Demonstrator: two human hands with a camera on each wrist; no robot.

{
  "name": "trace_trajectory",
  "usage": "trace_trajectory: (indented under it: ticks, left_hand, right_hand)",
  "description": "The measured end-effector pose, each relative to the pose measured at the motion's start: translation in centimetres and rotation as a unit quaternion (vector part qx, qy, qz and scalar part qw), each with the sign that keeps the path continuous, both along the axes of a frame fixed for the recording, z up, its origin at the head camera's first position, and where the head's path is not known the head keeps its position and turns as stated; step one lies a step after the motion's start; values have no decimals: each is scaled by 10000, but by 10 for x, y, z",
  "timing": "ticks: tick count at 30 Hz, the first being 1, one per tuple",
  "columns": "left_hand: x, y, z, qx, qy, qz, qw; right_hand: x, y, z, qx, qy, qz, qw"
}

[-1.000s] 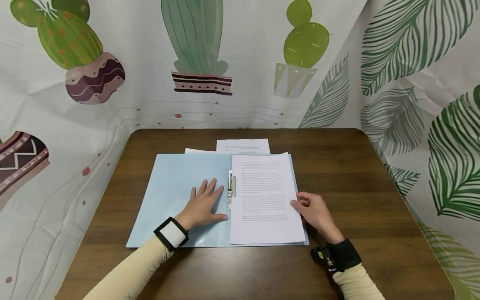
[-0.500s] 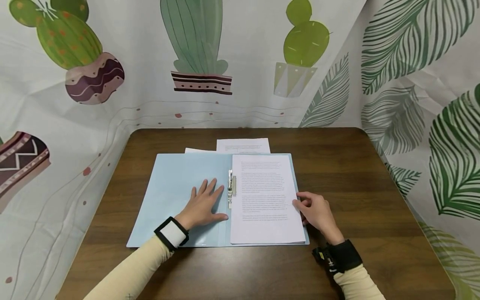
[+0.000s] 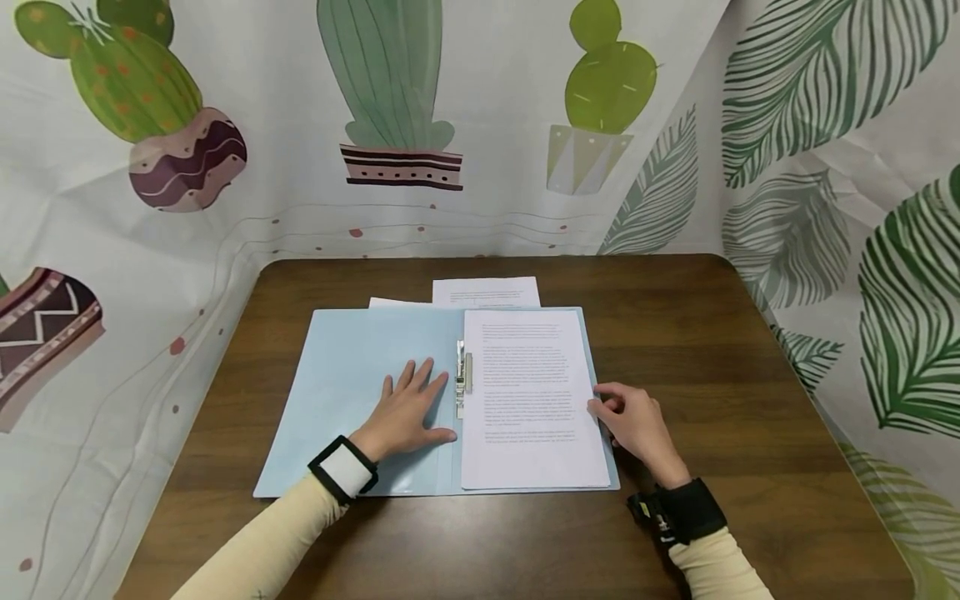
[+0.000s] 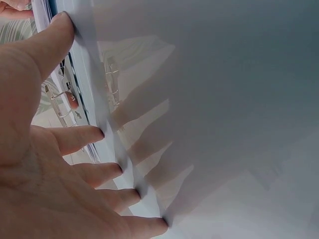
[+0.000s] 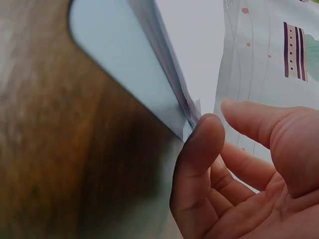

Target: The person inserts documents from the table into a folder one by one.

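Note:
A light blue ring binder folder [image 3: 352, 350] lies spread wide on the brown table. My left hand [image 3: 405, 417] rests flat on its left cover, fingers spread; in the left wrist view the fingertips [image 4: 130, 196] press against the glossy cover. Printed sheets of paper [image 3: 528, 400] lie in a stack on the right cover, beside the metal ring clip [image 3: 462, 379]. At the stack's right edge is my right hand [image 3: 633, 421], fingers loosely bent. In the right wrist view its index fingertip [image 5: 212, 129] touches the sheets' edge, while the thumb stands apart from it.
Behind the folder, two more papers show past its far edge, one printed sheet [image 3: 487, 290] and a white one [image 3: 397, 303]. The wooden table [image 3: 712, 375] extends to both sides. A cloth printed with cacti and leaves [image 3: 510, 100] hangs around it.
The top sheet's raised far right corner has settled flat onto the stack. My right hand has shifted slightly to the right, and my left hand has stayed in place.

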State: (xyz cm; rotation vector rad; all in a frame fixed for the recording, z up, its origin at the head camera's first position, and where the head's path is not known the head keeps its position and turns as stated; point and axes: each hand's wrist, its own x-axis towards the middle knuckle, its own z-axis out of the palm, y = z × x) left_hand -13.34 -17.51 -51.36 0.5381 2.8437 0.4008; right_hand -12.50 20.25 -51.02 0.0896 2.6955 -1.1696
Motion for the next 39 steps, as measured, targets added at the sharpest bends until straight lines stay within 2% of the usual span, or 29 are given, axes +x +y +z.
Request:
trace_trajectory:
  ticks: [6, 10, 15, 18, 24, 31, 35, 39]
  left_hand:
    - [1, 0, 1, 51, 54, -5, 10000]
    - [1, 1, 1, 71, 33, -1, 10000]
    - [1, 0, 0, 70, 44, 7, 10000]
    - [1, -1, 0, 50, 40, 12, 10000]
    - [1, -1, 2, 71, 6, -21, 10000]
    - [2, -1, 3, 145, -30, -8, 9999]
    - [1, -2, 2, 129, -26, -25, 9999]
    - [1, -1, 0, 167, -14, -27, 9999]
  right_hand:
    - [0, 3, 2, 39, 42, 29, 10000]
    - [0, 5, 3, 95, 339, 125, 9993]
    - [-1, 3, 3, 270, 1058, 647, 9919]
    - [0, 0, 4, 264, 1282, 953, 9868]
    - [-1, -4, 4, 397, 1201, 1546, 9798]
    - [-4, -10, 1, 886, 1122, 2309, 9624]
    - [-4, -11, 0, 1075, 1229, 2445, 9558]
    - [-3, -11, -2, 1157, 1131, 2452, 9559]
